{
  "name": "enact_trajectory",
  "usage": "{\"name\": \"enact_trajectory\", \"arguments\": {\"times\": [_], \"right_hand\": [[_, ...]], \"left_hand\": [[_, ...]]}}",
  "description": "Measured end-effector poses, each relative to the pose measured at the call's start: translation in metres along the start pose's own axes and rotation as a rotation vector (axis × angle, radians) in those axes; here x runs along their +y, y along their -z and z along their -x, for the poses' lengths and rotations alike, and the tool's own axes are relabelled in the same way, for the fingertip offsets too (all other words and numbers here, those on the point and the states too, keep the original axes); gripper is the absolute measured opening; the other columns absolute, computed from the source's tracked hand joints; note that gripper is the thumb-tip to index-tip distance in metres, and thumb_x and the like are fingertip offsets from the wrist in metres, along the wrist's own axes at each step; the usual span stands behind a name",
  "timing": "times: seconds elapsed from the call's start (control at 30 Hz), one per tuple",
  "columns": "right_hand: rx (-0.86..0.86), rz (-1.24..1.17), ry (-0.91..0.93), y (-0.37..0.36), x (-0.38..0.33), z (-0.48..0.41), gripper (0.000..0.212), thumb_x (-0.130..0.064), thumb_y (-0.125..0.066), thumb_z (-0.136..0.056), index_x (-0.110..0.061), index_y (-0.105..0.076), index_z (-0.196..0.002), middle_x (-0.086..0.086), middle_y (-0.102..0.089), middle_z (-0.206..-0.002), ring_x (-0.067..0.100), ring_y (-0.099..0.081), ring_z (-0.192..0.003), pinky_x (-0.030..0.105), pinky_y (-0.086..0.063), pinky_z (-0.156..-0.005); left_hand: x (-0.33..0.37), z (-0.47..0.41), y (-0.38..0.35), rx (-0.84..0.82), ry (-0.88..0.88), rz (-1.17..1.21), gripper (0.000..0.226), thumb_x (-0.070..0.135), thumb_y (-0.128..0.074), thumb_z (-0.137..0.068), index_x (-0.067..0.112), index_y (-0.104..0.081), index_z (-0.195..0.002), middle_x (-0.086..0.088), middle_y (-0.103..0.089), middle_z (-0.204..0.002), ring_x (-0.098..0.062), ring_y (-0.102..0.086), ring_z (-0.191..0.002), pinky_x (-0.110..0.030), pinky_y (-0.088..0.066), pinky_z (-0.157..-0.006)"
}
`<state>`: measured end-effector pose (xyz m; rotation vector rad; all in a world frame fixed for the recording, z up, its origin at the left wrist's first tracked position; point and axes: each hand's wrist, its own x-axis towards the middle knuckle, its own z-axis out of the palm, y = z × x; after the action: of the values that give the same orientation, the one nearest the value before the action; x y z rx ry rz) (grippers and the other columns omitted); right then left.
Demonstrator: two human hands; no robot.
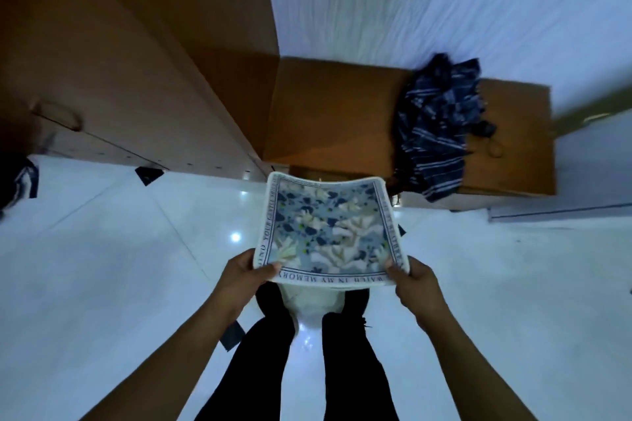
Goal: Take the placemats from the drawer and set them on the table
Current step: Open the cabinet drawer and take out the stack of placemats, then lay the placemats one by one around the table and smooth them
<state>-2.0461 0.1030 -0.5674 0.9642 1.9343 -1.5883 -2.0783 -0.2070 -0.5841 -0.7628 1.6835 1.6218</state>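
Two hands are gripping one placemat (328, 232) at its near corners, left hand (248, 275) at 7 o'clock, right hand (412, 284) at 5 o'clock, thumbs pinching on top. It is sagging midway, judged light and floppy; corner holds are suiting it. Beyond, at 12 to 2 o'clock, a low wooden table (328, 120) is carrying a dark umbrella (437, 126); its left half is offering room.

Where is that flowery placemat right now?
In the head view the placemat is centre frame, held above the white floor by the left hand and right hand at its near corners.
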Motion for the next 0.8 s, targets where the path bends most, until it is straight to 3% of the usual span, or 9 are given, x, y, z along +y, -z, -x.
{"name": "enact_trajectory", "arguments": {"times": [0.23,0.33,0.4,0.63,0.8], "right_hand": [[-0.056,0.033,0.253,0.015,-0.077,0.133,0.017,-0.028,-0.067,-0.091,-0.020,-0.065,-0.077,-0.010,-0.049,-0.051,0.013,-0.041,-0.049,0.027,-0.034,-0.049],[-0.194,0.004,0.381,0.014,-0.106,0.179,0.006,-0.016,-0.064,-0.093,-0.014,-0.068,-0.089,-0.001,-0.063,-0.065,0.007,-0.055,-0.047,0.017,-0.042,-0.043],[-0.295,0.020,0.466,0.011,-0.123,0.212,0.009,-0.011,-0.062,-0.093,-0.011,-0.069,-0.099,0.003,-0.069,-0.076,0.002,-0.061,-0.050,0.013,-0.046,-0.045],[-0.660,0.202,0.732,-0.047,-0.155,0.318,0.011,-0.010,-0.068,-0.088,-0.019,-0.071,-0.094,-0.007,-0.072,-0.070,0.000,-0.055,-0.049,0.010,-0.041,-0.046],[-0.936,0.351,0.854,-0.123,-0.136,0.414,0.008,-0.022,-0.071,-0.085,-0.025,-0.073,-0.092,0.017,-0.068,-0.072,0.016,-0.041,-0.053,0.023,-0.035,-0.042]], "left_hand": [[0.046,0.171,0.023,0.173,-0.216,0.000,0.020,0.006,-0.073,-0.083,0.008,-0.072,-0.104,-0.010,-0.076,-0.100,-0.027,-0.070,-0.093,-0.036,-0.054,-0.079],[0.045,0.244,0.028,0.330,-0.313,0.054,0.017,0.007,-0.074,-0.083,0.010,-0.072,-0.099,-0.014,-0.075,-0.097,-0.028,-0.068,-0.089,-0.041,-0.054,-0.081],[0.036,0.297,0.027,0.445,-0.384,0.095,0.015,0.009,-0.074,-0.083,0.014,-0.072,-0.098,-0.010,-0.076,-0.095,-0.024,-0.070,-0.087,-0.036,-0.054,-0.079],[-0.037,0.459,0.041,0.821,-0.532,0.342,0.016,0.009,-0.071,-0.085,0.015,-0.072,-0.101,-0.007,-0.077,-0.092,-0.023,-0.072,-0.085,-0.031,-0.055,-0.076],[-0.126,0.568,0.062,1.067,-0.595,0.512,0.018,0.006,-0.070,-0.086,0.014,-0.071,-0.101,-0.004,-0.077,-0.093,-0.020,-0.073,-0.085,-0.027,-0.054,-0.073]]}}
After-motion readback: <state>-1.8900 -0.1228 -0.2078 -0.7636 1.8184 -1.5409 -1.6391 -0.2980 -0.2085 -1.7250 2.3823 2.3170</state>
